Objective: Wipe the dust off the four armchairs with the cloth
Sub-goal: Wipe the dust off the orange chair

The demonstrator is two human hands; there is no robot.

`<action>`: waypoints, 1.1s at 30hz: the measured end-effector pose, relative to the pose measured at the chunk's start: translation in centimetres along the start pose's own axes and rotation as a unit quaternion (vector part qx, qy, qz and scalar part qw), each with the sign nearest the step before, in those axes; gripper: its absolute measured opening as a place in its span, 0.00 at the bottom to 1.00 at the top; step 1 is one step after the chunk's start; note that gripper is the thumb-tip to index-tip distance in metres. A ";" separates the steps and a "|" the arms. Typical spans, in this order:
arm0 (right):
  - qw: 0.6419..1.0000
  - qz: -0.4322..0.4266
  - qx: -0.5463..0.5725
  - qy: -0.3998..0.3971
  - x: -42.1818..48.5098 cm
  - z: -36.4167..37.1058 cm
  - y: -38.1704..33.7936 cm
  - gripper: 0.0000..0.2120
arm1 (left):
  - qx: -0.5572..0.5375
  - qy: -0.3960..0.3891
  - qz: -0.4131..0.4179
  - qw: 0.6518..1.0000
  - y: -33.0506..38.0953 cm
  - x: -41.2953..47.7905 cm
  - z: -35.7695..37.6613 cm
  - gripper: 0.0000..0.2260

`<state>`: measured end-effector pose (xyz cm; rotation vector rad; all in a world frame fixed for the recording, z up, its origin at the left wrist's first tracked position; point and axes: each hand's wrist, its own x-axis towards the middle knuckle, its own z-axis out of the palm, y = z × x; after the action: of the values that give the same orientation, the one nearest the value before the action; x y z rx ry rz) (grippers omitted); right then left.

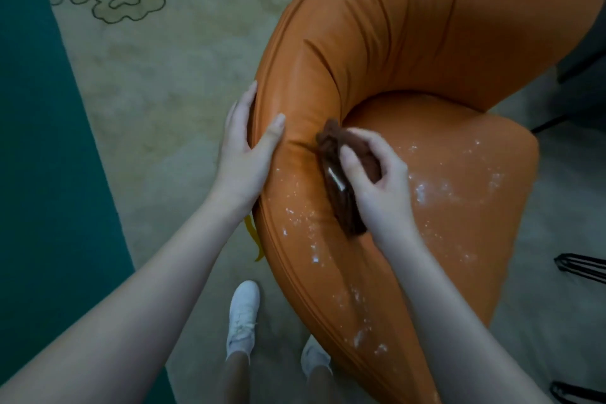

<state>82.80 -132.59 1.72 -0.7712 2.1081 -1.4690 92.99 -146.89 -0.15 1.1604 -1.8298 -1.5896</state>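
From my remote seat, the biggest thing I see is the beige carpet [147, 92] with wavy outlines drawn on it and a dark green band [39, 141] down its left side. On it stands one orange armchair [410, 26], which fills the right half of the view; its curved back wraps around a rounded seat. I can see no other armchair from here.

Both bare arms reach in from the bottom edge. The left hand [244, 154] rests on the rim of the chair back: its fingers lie straight along the outer side and its thumb is on the inner face, so I read it as open and steadying. The right hand [377, 177] is curled around the dark brown cloth [341, 200], gripping it. The bunched cloth is pressed into the crease where the back meets the seat.

Two white shoes [244, 315] stand on the carpet just beside the chair. Black metal legs [580, 267] show at the right edge. White dust [423, 190] speckles the seat and the lower part of the back on both sides of the cloth.
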 end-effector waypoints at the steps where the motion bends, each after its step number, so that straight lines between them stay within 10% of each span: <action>1: 1.000 -0.012 -0.008 0.004 0.6 0.4 -0.1 0.09 | -0.005 0.009 0.001 1.000 -0.1 -0.3 0.0 0.29; 9: 0.977 -0.150 -0.085 -0.128 -1.4 0.0 0.2 0.08 | -0.068 0.056 0.004 0.996 -0.7 -2.5 0.2 0.18; 33: 0.927 -0.282 -0.144 -0.199 2.4 1.7 -1.3 0.09 | -0.154 0.081 0.015 0.985 -1.9 -5.5 -0.4 0.15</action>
<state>82.35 -135.67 2.26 -1.7429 1.8787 -1.1133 96.93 -142.57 -0.83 1.0784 -1.4325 -1.6385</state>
